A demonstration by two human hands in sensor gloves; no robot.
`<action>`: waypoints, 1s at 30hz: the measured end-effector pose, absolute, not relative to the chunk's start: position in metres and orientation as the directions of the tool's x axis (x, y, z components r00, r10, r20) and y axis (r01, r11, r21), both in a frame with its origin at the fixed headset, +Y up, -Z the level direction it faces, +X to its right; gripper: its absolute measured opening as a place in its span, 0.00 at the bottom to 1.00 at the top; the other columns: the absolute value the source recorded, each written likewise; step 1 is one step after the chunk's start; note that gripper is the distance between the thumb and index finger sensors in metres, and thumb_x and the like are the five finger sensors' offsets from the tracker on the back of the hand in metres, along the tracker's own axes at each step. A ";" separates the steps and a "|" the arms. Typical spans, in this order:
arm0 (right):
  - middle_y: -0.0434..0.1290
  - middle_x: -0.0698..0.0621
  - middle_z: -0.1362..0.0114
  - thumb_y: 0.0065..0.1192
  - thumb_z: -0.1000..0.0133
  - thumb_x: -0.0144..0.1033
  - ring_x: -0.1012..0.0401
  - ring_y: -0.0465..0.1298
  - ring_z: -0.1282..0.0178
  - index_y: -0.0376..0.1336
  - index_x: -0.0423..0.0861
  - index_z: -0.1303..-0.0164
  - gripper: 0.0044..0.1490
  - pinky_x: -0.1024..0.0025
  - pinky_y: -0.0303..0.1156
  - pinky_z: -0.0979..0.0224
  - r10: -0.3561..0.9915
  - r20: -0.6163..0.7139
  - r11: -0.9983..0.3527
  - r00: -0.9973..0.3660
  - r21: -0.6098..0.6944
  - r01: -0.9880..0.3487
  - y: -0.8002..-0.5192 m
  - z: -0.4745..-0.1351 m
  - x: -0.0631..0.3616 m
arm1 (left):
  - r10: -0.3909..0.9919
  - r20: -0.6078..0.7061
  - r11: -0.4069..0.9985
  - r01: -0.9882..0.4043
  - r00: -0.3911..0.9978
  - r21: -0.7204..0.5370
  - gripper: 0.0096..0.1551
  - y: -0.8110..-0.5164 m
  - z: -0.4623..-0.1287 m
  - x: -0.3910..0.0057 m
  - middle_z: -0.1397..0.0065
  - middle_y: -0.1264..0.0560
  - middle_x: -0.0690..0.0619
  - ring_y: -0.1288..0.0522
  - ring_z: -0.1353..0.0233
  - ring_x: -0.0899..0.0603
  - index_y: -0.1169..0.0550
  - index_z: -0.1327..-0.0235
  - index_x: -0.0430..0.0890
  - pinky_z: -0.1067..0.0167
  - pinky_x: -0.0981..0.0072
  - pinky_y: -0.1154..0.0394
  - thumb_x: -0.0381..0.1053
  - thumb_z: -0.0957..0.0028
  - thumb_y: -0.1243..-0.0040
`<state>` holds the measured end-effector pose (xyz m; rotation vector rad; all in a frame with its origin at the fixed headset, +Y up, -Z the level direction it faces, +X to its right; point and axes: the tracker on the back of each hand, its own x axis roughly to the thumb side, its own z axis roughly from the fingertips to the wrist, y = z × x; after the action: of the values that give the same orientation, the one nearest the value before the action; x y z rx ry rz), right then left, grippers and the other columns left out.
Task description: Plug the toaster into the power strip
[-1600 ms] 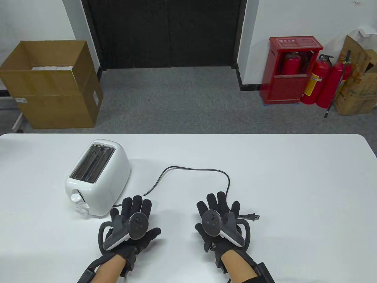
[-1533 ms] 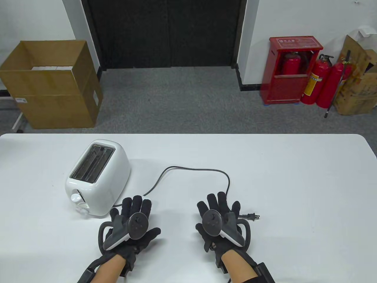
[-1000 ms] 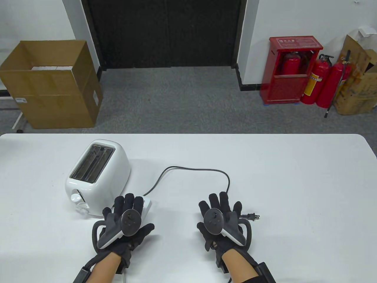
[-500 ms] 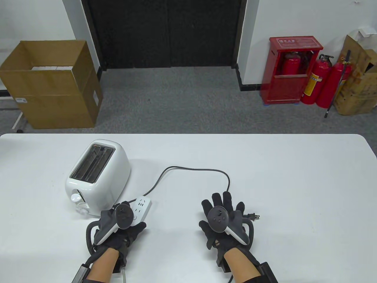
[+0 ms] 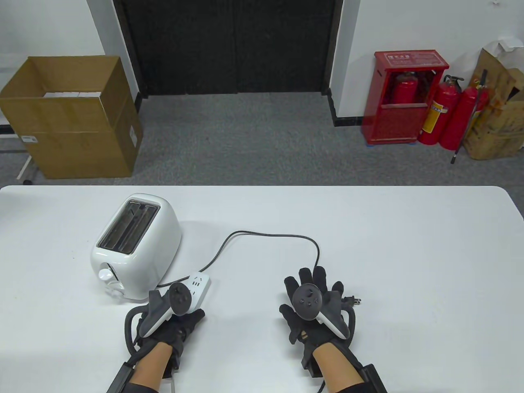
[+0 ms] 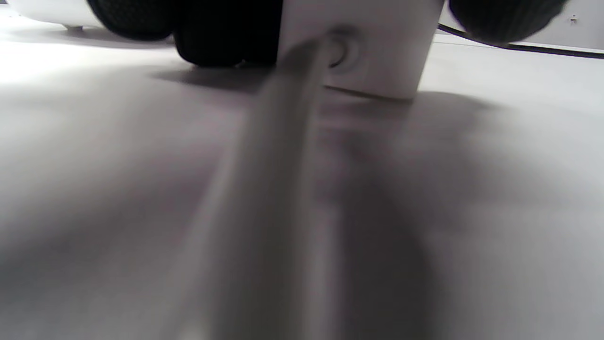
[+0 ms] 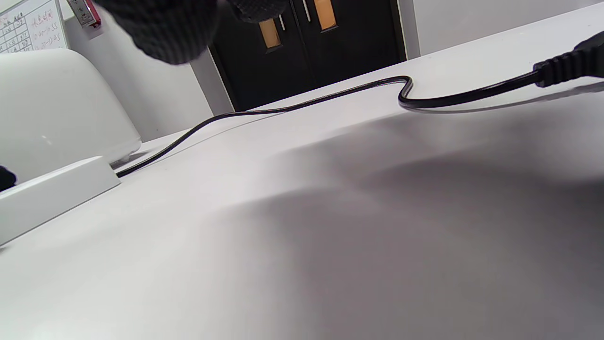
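On the white table (image 5: 409, 245) the toaster (image 5: 137, 245) stands at the left, its black cord (image 5: 266, 235) looping right to the plug (image 5: 353, 301). The left hand (image 5: 172, 315) grips the near end of the power strip (image 5: 198, 284), just beside the toaster. The right hand (image 5: 315, 303) lies spread flat over the cord, fingers (image 5: 319, 275) wide, the plug poking out beside it.

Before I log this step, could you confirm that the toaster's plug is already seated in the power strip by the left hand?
Not quite: the plug is not seated. The table view shows it lying on the table just beside the right hand, prongs bare. The power strip is indeed by the left hand, next to the toaster.
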<state>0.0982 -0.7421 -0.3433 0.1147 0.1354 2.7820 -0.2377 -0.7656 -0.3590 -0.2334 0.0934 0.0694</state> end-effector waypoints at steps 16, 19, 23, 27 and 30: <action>0.42 0.49 0.11 0.55 0.49 0.57 0.46 0.28 0.16 0.48 0.58 0.20 0.45 0.29 0.27 0.29 0.389 0.052 -0.919 -0.920 0.093 -0.383 -0.741 -0.345 0.101 | 0.095 0.056 0.993 -0.091 0.994 -0.069 0.49 -0.736 -0.355 -0.190 0.28 0.26 0.42 0.21 0.37 0.37 0.41 0.23 0.45 0.39 0.43 0.24 0.68 0.52 0.43; 0.42 0.49 0.11 0.55 0.49 0.57 0.46 0.28 0.16 0.48 0.58 0.20 0.45 0.29 0.27 0.29 0.400 0.045 -0.914 -0.915 0.090 -0.395 -0.741 -0.346 0.103 | 0.086 0.104 0.994 -0.078 0.991 -0.080 0.48 -0.732 -0.358 -0.164 0.26 0.28 0.43 0.22 0.35 0.37 0.42 0.22 0.47 0.37 0.43 0.24 0.67 0.52 0.44; 0.42 0.49 0.11 0.55 0.49 0.56 0.46 0.28 0.16 0.49 0.58 0.20 0.45 0.29 0.27 0.29 0.418 0.033 -0.906 -0.908 0.083 -0.415 -0.739 -0.347 0.108 | 0.108 0.158 0.989 -0.091 0.981 -0.113 0.48 -0.737 -0.360 -0.137 0.25 0.28 0.45 0.22 0.34 0.38 0.42 0.22 0.48 0.36 0.44 0.24 0.67 0.52 0.45; 0.42 0.49 0.11 0.56 0.49 0.56 0.46 0.28 0.16 0.49 0.58 0.21 0.45 0.28 0.27 0.29 0.454 -0.003 -0.888 -0.891 0.074 -0.453 -0.739 -0.348 0.117 | 0.130 0.201 0.987 -0.107 0.971 -0.121 0.48 -0.750 -0.355 -0.125 0.25 0.28 0.47 0.22 0.33 0.40 0.42 0.22 0.49 0.35 0.46 0.24 0.68 0.53 0.45; 0.43 0.49 0.11 0.58 0.50 0.55 0.45 0.30 0.16 0.50 0.57 0.21 0.46 0.28 0.28 0.28 0.457 -0.038 -0.887 -0.889 0.061 -0.458 -0.739 -0.348 0.122 | 0.168 0.232 0.981 -0.139 0.958 -0.135 0.48 -0.755 -0.354 -0.125 0.25 0.28 0.47 0.22 0.33 0.42 0.41 0.23 0.49 0.35 0.47 0.24 0.70 0.52 0.44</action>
<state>0.1221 -0.7394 -0.3482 -0.0315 0.0931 2.6642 -0.1250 -0.7554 -0.3539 -0.1180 -0.2455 0.1560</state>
